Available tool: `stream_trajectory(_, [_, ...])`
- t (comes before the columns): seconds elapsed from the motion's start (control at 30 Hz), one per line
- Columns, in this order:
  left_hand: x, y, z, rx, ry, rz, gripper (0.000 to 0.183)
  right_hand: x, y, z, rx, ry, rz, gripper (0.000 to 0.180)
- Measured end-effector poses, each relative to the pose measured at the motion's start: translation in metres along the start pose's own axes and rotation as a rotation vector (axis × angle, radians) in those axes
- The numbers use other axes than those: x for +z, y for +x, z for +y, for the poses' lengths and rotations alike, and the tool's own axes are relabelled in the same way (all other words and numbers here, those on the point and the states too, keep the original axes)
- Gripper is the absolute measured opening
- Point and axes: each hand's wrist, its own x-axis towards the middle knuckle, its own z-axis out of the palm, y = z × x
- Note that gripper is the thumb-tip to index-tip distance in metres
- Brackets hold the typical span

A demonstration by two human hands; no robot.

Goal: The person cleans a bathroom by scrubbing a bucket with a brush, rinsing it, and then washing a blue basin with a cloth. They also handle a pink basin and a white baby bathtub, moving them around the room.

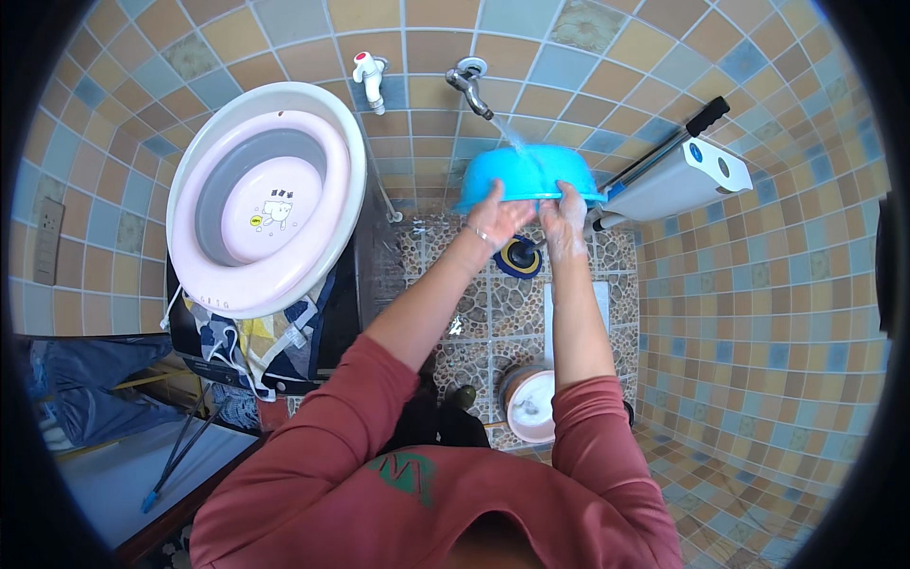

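A bright blue plastic basin is tipped on its side, its outer wall and bottom toward the tap. Water runs from the metal tap onto its outside. My left hand holds the near rim on the left, thumb against the outer wall and palm partly turned up. My right hand grips the rim further right, with traces of white suds on hand and wrist. A bracelet circles my left wrist. The basin's inside and some fingertips are hidden.
A pink-and-grey collapsible basin sits inside a white basin atop a dark appliance, left. A white tap is on the wall. A mop bucket stands right, a round blue-and-yellow pad below, and a pink bucket with suds near my feet.
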Motion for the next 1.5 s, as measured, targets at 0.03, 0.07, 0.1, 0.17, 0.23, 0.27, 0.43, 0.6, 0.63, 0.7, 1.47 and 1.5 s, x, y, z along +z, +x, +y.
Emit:
stream_trajectory(0.03, [0.004, -0.015, -0.014, -0.042, 0.374, 0.069, 0.041, -0.007, 0.013, -0.01, 0.026, 0.017, 0.11, 0.026])
stream_trajectory(0.07, [0.003, -0.026, -0.018, 0.097, 0.672, 0.085, 0.037, -0.009, 0.016, -0.007, 0.041, 0.012, 0.061, 0.026])
stream_trajectory(0.1, [0.001, -0.035, -0.019, 0.236, 0.97, 0.098, 0.034, -0.011, 0.015, -0.002, 0.051, 0.007, 0.013, 0.025])
stream_trajectory(0.17, [0.029, -0.045, -0.028, 0.731, 1.556, 0.079, 0.021, -0.043, 0.028, -0.003, 0.093, -0.037, -0.069, 0.026])
stream_trajectory(0.23, [0.043, -0.018, -0.044, 0.975, 1.855, -0.152, 0.024, -0.096, 0.058, -0.013, 0.169, -0.126, -0.172, 0.028])
stream_trajectory(0.27, [0.019, -0.01, -0.016, 1.095, 2.054, -0.139, 0.026, -0.045, 0.008, 0.029, 0.46, 0.261, -0.239, 0.031])
stream_trajectory(0.43, [0.051, 0.034, -0.016, 0.913, 2.379, -0.071, 0.036, -0.053, -0.025, 0.016, 0.084, 0.009, -0.272, 0.044])
stream_trajectory(0.6, [0.065, 0.068, -0.023, 0.885, 2.543, -0.317, 0.035, -0.049, -0.043, 0.011, 0.067, -0.352, -0.183, 0.041])
stream_trajectory(0.63, [0.066, 0.07, -0.028, 0.879, 2.568, -0.352, 0.035, -0.057, -0.042, 0.007, 0.067, -0.418, -0.167, 0.037])
stream_trajectory(0.7, [0.068, 0.078, -0.031, 0.822, 2.568, -0.351, 0.035, -0.072, -0.045, -0.004, 0.063, -0.554, -0.136, 0.03])
stream_trajectory(1.47, [-0.08, 0.083, 0.059, 0.632, 1.371, 0.092, 0.054, -0.059, -0.026, -0.08, 0.204, -1.153, -0.517, 0.046])
stream_trajectory(1.5, [-0.078, 0.081, 0.053, 0.574, 1.311, 0.105, 0.055, -0.066, -0.026, -0.094, 0.205, -1.069, -0.493, 0.048])
